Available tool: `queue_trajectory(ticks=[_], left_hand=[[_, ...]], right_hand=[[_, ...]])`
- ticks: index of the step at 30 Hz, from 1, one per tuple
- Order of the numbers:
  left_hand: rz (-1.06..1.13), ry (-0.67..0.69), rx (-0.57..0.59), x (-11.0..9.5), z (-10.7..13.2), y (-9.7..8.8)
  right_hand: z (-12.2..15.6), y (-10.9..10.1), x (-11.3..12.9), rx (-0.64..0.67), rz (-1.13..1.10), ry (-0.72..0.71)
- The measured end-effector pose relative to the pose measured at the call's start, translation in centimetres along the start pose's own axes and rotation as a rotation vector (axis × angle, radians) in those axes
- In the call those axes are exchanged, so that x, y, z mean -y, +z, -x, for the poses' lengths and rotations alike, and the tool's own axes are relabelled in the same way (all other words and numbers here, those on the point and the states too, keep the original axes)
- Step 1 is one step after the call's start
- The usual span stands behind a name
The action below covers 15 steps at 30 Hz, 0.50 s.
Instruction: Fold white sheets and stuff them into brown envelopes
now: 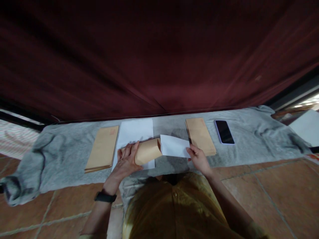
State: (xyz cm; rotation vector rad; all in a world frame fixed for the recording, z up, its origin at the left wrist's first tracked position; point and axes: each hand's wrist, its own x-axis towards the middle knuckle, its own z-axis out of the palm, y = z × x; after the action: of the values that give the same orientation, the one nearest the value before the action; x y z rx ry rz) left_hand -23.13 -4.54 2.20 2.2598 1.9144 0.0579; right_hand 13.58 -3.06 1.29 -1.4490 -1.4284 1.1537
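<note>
My left hand [126, 160] is wrapped over a brown paper envelope [149, 151], whose open end gapes toward the right. In my right hand [198, 159] is a folded white paper [175, 146], pinched by its right end. The paper's left end is at the envelope's mouth; whether its edge is inside I cannot tell. Beneath the envelope and my left hand lie white sheets [137, 128], partly covered.
A stack of brown envelopes [102, 147] lies on the left, and another stack of envelopes [200, 134] on the right. Further right is a phone [224, 132]. All rest on a grey cloth [251, 139]; a dark red curtain [159, 66] hangs behind.
</note>
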Motion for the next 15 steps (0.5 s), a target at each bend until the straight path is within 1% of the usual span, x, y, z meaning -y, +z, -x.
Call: queue_trajectory(ticks=[2,6,8,10,13,15], left_hand=[[0.006,0.001,0.019,0.2,-0.1,0.2],[0.009,-0.001,0.034,0.4,-0.3,0.5],[0.009,-0.016,0.043,0.4,-0.3,0.6],[0.012,-0.031,0.059,0.4,-0.4,0.6],[0.020,-0.043,0.081,0.4,-0.5,0.6],[0.024,-0.042,0.088,0.5,-0.5,0.6]], right_hand=[[-1.0,-0.4,0.2,0.055,0.056,0.000],[-2.9,-1.1,0.8,0.080,0.193,-0.005],[-3.6,-1.3,1.0,0.119,0.237,0.008],[-4.0,-1.4,1.2,0.162,0.244,0.024],[-4.3,-1.4,1.2,0.235,0.195,0.047],[-4.6,-1.4,1.1,0.188,0.186,0.031]])
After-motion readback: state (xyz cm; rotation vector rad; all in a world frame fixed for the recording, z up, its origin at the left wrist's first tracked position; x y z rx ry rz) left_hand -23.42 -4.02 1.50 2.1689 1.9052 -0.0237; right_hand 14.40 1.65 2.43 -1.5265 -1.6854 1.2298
